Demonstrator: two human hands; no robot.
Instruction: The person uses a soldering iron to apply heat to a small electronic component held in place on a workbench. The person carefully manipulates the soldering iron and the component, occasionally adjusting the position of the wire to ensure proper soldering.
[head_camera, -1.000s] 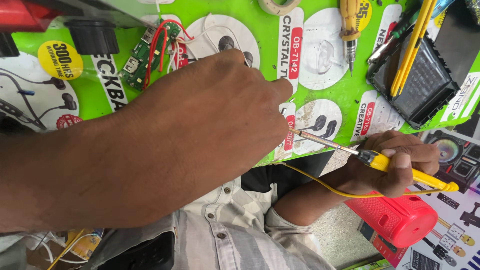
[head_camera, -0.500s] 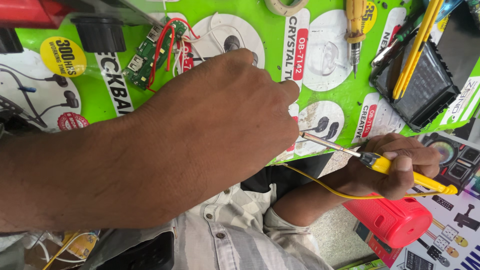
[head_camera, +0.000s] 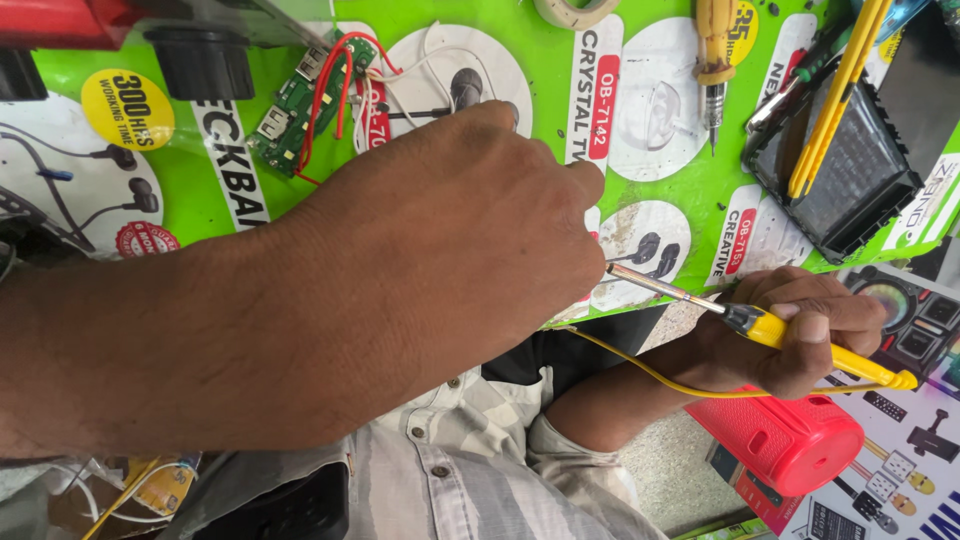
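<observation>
My left hand (head_camera: 470, 230) reaches in from the left over a green printed sheet (head_camera: 660, 200). Its fingers are pinched together, and what they pinch is hidden under the hand. My right hand (head_camera: 800, 330) grips a yellow-handled soldering iron (head_camera: 790, 335). The iron's metal tip (head_camera: 625, 275) points left and meets my left fingertips. A yellow cord (head_camera: 650, 372) trails from the iron. A green circuit board (head_camera: 300, 100) with red and white wires (head_camera: 345, 75) lies beyond my left hand, and the wires run toward it.
A black ridged case (head_camera: 850, 170) with yellow sticks lies at the top right. Beside it are a yellow-handled screwdriver (head_camera: 715, 60) and a tape roll (head_camera: 575, 10). A red cylindrical speaker (head_camera: 790, 440) sits below my right hand. A black round part (head_camera: 200, 60) is at the top left.
Both hands stay almost where they were. The iron's tip keeps touching my left fingertips, shifting only slightly.
</observation>
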